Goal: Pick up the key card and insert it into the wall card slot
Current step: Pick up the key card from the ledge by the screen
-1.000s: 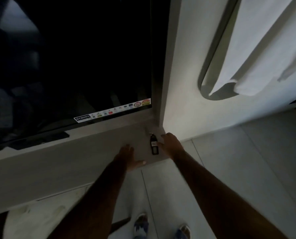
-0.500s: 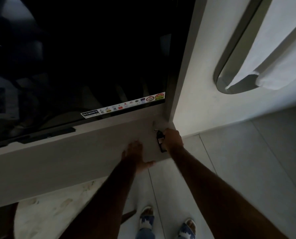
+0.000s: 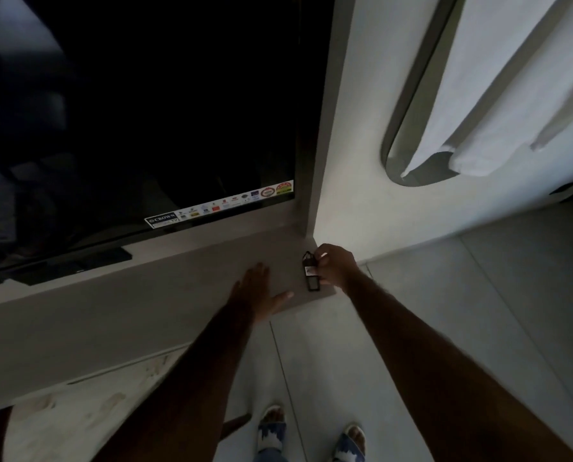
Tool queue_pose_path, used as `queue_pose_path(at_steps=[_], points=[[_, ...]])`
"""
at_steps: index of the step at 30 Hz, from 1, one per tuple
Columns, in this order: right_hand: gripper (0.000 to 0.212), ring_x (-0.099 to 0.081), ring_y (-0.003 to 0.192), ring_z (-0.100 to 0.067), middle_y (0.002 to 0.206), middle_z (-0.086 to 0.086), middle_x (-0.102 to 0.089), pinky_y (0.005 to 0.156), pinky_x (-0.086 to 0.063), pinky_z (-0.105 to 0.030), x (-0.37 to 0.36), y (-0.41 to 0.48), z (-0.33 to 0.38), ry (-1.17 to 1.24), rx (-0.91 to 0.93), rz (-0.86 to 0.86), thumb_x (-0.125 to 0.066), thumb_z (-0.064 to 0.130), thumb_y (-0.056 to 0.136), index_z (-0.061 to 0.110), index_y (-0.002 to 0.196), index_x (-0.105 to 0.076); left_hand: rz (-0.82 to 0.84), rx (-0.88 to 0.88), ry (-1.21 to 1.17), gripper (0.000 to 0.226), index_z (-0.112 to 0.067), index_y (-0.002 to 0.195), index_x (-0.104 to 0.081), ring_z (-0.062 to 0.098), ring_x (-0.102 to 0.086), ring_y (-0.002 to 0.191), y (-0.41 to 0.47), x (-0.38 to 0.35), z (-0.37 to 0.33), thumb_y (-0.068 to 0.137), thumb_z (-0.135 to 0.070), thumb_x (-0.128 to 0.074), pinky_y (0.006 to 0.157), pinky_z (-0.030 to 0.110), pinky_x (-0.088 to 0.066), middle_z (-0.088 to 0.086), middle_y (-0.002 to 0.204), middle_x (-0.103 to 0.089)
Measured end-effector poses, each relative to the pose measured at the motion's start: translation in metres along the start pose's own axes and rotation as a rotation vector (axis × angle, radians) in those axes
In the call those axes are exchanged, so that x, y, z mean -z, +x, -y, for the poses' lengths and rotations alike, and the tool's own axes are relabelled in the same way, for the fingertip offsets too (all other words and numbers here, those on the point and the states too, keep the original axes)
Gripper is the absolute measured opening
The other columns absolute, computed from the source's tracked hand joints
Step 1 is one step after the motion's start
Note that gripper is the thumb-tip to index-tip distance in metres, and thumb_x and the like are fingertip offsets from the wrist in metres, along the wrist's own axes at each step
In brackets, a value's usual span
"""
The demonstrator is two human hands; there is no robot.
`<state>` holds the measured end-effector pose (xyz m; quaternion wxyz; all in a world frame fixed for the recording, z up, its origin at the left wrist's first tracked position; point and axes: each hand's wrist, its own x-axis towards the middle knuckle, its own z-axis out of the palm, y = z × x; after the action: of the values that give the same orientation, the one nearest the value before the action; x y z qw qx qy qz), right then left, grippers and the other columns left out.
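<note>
Your right hand [image 3: 336, 266] pinches the key card [image 3: 311, 274] at the counter's [image 3: 178, 281] far corner; your left hand [image 3: 256, 288], at its nine o'clock, lies flat, fingers spread

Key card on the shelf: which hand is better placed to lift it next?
Right. The right hand has its fingers curled against the key card near the shelf corner. The left hand lies flat and open on the shelf, apart from the card.
</note>
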<state>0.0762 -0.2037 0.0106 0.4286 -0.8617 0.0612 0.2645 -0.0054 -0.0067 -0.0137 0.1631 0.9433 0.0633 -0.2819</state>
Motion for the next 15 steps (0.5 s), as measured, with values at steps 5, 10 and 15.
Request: queue_pose_path(at_steps=[5,10,15], points=[[0.024,-0.063,0.075,-0.029,0.081,-0.016,-0.063,0.081,-0.06,-0.056,0.039,-0.03,0.003,0.154,0.049,-0.072,-0.079,-0.004,0.072,0.011,0.082,-0.063,-0.139,-0.134,0.013,0.095,-0.013,0.163,-0.006,0.024,-0.002,0.159,-0.017,0.025,-0.038,0.094,-0.069,-0.043,0.128,0.046,-0.012,0.007,0.173,0.001],[0.021,-0.057,0.074,-0.028,0.083,-0.022,-0.06,0.081,-0.059,-0.054,0.097,-0.07,0.005,0.283,0.093,-0.144,-0.077,-0.005,0.075,0.002,0.088,-0.063,-0.221,-0.242,0.066,0.092,-0.013,0.162,-0.008,0.025,-0.006,0.159,-0.034,0.047,-0.089,0.096,-0.068,-0.041,0.127,0.048,-0.012,0.007,0.173,-0.004],[0.021,-0.063,0.073,-0.03,0.086,-0.022,-0.063,0.079,-0.061,-0.05,0.164,-0.111,0.003,0.286,0.163,-0.239,-0.078,-0.001,0.076,-0.002,0.091,-0.063,-0.252,-0.342,0.08,0.092,-0.016,0.163,-0.007,0.026,-0.004,0.159,-0.051,0.067,-0.148,0.095,-0.07,-0.037,0.128,0.048,-0.011,0.004,0.173,-0.002]])
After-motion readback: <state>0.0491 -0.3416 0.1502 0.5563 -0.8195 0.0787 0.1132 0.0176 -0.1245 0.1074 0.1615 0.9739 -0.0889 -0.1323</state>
